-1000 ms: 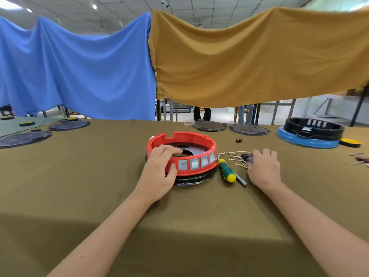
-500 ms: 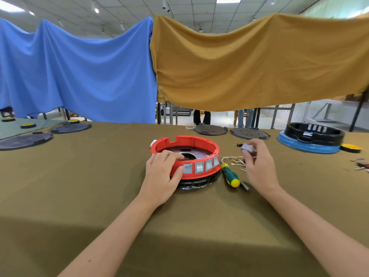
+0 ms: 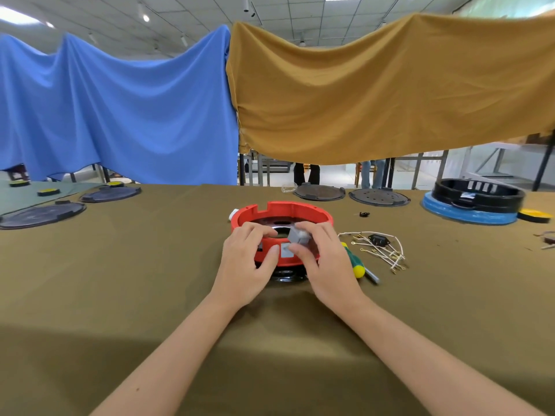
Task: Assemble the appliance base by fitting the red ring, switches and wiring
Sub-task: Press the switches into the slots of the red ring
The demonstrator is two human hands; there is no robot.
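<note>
The round red plastic ring [image 3: 283, 213] sits mid-table on a glossy black base [image 3: 288, 277]. The left hand [image 3: 244, 262] grips its near wall; the right hand [image 3: 326, 262] pinches a small grey switch block [image 3: 295, 235] at the rim, apparently not seated. White wiring [image 3: 375, 247] lies just right.

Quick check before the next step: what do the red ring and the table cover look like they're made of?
Red ring: likely moulded plastic, with uniform colour, a soft sheen and crisp notches in its rim. Table cover: woven cloth in matte olive; it shows no glare and drapes softly over the table's near edge.

Red ring [image 3: 288, 209] on black base [image 3: 288, 277], grey switch [image 3: 297, 235] over near rim
</note>
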